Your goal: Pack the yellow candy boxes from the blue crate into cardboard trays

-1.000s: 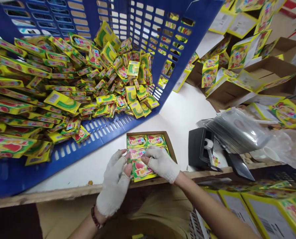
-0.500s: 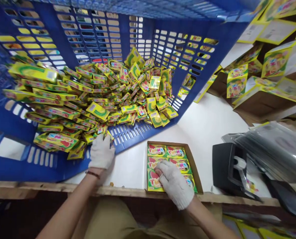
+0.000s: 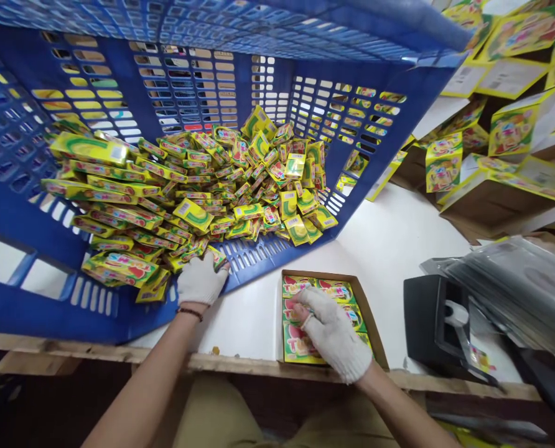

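My left hand [image 3: 201,281], in a white knit glove, is at the front lip of a blue plastic basket [image 3: 147,317]. Its curled fingers and thumb are around a small yellow-green box [image 3: 218,256]. Behind it, a heap of similar small boxes [image 3: 193,214] fills the basket floor. My right hand [image 3: 336,333], also gloved, rests over a shallow open carton [image 3: 373,320]. Its fingers are stretched and a little bent over the snugly laid boxes [image 3: 298,342], gripping none of them. The hand hides part of the carton's contents.
Right of the carton stands a black tape dispenser [image 3: 429,323] with clear plastic sheets [image 3: 515,292] beside it. Folded yellow printed cartons [image 3: 506,180] are piled at the upper right. The white tabletop [image 3: 384,230] ends in a wooden front edge [image 3: 240,366].
The whole view has shifted slightly, moving the basket and carton right in the picture. My right hand has moved a little up across the boxes. My left hand stays at the basket's lip.
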`<state>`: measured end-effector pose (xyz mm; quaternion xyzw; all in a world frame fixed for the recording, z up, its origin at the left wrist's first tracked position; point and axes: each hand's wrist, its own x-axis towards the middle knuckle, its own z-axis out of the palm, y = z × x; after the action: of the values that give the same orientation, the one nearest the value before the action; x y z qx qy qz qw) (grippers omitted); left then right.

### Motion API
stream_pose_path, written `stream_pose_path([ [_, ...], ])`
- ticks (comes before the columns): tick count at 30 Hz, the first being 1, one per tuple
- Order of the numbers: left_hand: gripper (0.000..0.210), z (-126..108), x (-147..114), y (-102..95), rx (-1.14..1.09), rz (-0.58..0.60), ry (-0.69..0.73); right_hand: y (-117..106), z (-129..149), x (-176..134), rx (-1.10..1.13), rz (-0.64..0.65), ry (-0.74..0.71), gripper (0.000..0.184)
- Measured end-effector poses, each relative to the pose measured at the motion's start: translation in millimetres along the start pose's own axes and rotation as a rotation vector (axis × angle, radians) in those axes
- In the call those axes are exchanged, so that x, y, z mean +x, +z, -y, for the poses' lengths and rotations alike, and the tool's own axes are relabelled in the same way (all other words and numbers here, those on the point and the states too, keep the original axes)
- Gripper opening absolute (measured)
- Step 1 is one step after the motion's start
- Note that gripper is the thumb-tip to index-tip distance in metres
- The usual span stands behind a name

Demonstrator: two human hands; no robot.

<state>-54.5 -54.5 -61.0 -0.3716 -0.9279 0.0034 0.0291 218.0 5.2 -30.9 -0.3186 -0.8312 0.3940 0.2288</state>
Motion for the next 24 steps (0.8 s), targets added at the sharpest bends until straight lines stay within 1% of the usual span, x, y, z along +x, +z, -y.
stream_pose_path([
  [3, 0.054, -16, 15, -2.2, -0.063, 0.007, -0.107, 10, 9, -1, 0.054, 0.03, -0.004, 0.015],
  [5, 0.049, -19, 18, -1.9, -0.087, 0.011, -0.148, 13, 12, -2, 0.091, 0.039, 0.014, 0.015],
  [6, 0.046, -18, 16, -1.2, -0.091, 0.004, -0.142, 12, 12, -2, 0.107, 0.04, 0.033, 0.016],
  [9, 0.037, -9, 0, 2.1, -0.108, -0.021, -0.063, 6, 10, 2, 0.102, 0.038, 0.059, 0.016],
  [10, 0.035, -4, -5, 2.9, -0.106, -0.053, -0.035, 4, 9, 4, 0.088, 0.034, 0.047, 0.015],
  [12, 0.032, 6, -10, 2.6, -0.068, -0.17, -0.016, -1, 7, 9, 0.064, 0.03, 0.005, 0.015],
  [14, 0.03, 18, -4, -0.7, 0.016, -0.263, -0.015, -3, 7, 15, 0.063, 0.035, -0.015, 0.015],
  [15, 0.028, 24, 1, -3.1, 0.06, -0.269, -0.003, -4, 8, 17, 0.066, 0.042, -0.019, 0.016],
  [16, 0.025, 30, 8, -5.7, 0.087, -0.25, 0.019, -3, 10, 20, 0.068, 0.05, -0.022, 0.016],
  [18, 0.02, 40, 18, -10.2, 0.075, -0.236, 0.105, 0, 13, 24, 0.082, 0.071, -0.025, 0.017],
  [19, 0.017, 42, 20, -11.6, 0.032, -0.27, 0.167, 2, 15, 27, 0.107, 0.076, -0.013, 0.017],
  [21, 0.016, 38, 11, -12.2, -0.114, -0.416, 0.34, 6, 18, 32, 0.235, 0.066, 0.066, 0.02],
  [22, 0.017, 32, 1, -11.4, -0.207, -0.505, 0.441, 9, 19, 35, 0.349, 0.05, 0.136, 0.027],
  [24, 0.024, 13, -27, -8.5, -0.39, -0.662, 0.636, 13, 21, 41, 0.668, 0.048, 0.324, 0.05],
])
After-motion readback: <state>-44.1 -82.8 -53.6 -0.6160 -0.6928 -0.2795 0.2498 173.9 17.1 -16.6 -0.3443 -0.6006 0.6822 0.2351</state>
